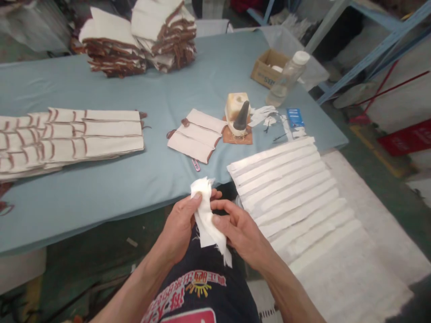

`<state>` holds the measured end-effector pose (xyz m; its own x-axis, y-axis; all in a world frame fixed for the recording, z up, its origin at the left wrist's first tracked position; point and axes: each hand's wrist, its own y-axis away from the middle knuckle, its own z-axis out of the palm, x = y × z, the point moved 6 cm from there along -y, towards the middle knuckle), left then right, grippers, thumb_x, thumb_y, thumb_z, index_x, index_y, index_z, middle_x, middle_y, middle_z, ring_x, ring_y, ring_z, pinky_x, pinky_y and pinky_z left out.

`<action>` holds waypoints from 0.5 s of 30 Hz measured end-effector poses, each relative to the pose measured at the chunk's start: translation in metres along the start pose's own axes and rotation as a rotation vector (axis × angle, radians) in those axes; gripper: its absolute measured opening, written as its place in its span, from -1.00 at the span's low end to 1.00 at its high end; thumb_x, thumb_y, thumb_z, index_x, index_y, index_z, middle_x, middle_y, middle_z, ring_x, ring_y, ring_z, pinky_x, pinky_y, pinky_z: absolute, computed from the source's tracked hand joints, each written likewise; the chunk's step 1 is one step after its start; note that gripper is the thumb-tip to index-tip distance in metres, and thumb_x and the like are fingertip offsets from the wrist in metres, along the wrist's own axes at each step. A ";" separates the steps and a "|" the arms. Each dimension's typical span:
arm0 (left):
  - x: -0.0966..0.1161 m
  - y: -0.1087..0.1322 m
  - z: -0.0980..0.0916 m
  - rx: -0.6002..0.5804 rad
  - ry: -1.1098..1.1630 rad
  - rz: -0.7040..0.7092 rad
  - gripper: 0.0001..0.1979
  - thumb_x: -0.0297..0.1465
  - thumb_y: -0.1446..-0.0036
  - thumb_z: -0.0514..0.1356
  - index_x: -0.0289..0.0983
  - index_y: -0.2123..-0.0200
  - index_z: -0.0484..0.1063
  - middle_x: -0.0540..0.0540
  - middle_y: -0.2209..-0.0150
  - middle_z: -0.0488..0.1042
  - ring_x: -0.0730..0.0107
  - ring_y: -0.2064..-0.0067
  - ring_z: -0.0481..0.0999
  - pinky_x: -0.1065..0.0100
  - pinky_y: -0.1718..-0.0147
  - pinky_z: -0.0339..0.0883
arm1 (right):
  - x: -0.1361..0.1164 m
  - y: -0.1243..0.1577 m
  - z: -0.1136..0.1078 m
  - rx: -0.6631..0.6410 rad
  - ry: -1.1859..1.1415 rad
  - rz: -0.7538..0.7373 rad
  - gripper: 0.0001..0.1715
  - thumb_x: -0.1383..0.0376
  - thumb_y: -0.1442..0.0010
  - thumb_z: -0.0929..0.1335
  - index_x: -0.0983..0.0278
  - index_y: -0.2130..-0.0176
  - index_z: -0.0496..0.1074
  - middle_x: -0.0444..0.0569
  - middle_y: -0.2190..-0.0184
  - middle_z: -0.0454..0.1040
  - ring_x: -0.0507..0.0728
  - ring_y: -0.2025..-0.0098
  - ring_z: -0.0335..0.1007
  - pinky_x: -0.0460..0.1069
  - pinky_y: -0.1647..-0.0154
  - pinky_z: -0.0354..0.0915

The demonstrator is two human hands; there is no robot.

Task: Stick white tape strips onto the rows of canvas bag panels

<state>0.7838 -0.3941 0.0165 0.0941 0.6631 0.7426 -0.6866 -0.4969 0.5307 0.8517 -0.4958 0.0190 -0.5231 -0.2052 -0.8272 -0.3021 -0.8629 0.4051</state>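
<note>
Over my lap, just off the table's front edge, both hands grip one white strip of cloth (206,220) with frayed ends. My left hand (183,220) pinches its upper part, thumb on top. Lower down, my right hand (239,229) holds the right side between thumb and fingers. Beyond them on the table lies a folded cream fabric piece (198,134) with brown edging, and a small pink clip (195,165) sits at its near edge. To the right, several white strips (286,179) lie in overlapping rows.
A blue-green cloth covers the table (111,193). At left lie overlapping rows of cream pieces (111,134); stacked fabric (134,40) stands at the back. A dark cone on a block (241,117), a clear bottle (286,83), a cardboard box (266,72) and a blue packet (295,117) stand at right.
</note>
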 end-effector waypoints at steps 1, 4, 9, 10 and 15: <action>0.002 0.002 -0.005 0.002 0.010 0.005 -0.48 0.00 -0.04 0.43 -0.31 0.12 0.69 -0.22 0.09 0.72 0.01 0.00 0.64 0.23 0.00 0.46 | 0.000 -0.002 0.004 -0.006 0.001 -0.005 -0.44 -0.05 -0.28 0.45 0.30 -0.04 0.39 -0.27 0.57 0.36 -0.10 0.61 0.10 -0.17 0.57 0.07; 0.006 0.013 -0.023 -0.044 0.028 -0.015 -0.41 0.13 -0.12 0.30 -0.27 0.10 0.67 -0.18 0.11 0.71 0.04 -0.01 0.61 0.22 -0.02 0.42 | 0.000 -0.010 0.019 -0.017 -0.017 -0.005 -0.39 -0.08 -0.24 0.47 0.31 -0.03 0.40 -0.23 0.55 0.41 -0.08 0.59 0.19 -0.17 0.56 0.11; 0.016 0.046 -0.070 -0.054 -0.207 0.076 -0.44 0.15 -0.24 0.16 -0.26 0.24 0.60 -0.08 0.31 0.61 0.22 0.19 0.53 0.30 0.13 0.36 | 0.005 -0.026 0.044 0.088 0.056 -0.081 -0.32 -0.13 -0.23 0.46 0.30 -0.07 0.38 -0.18 0.53 0.48 -0.04 0.57 0.25 -0.15 0.55 0.19; 0.019 0.052 -0.079 -0.024 -0.254 0.105 -0.48 0.12 -0.21 0.22 -0.26 0.30 0.58 -0.05 0.36 0.56 0.28 0.25 0.48 0.33 0.18 0.33 | 0.006 -0.029 0.051 0.109 0.085 -0.101 -0.31 -0.13 -0.23 0.45 0.30 -0.08 0.38 -0.18 0.54 0.48 -0.03 0.57 0.25 -0.15 0.55 0.19; 0.033 0.074 -0.118 0.045 -0.257 0.136 -0.51 0.06 -0.10 0.34 -0.27 0.43 0.42 0.03 0.49 0.41 0.42 0.41 0.30 0.38 0.36 0.21 | 0.018 -0.048 0.103 0.065 0.115 -0.066 -0.28 -0.14 -0.19 0.48 0.33 -0.06 0.38 -0.20 0.56 0.45 -0.04 0.59 0.24 -0.16 0.57 0.17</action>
<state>0.6506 -0.3424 0.0321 0.1872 0.4279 0.8842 -0.6731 -0.5997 0.4327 0.7748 -0.4101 0.0247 -0.4071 -0.2038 -0.8904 -0.3854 -0.8454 0.3697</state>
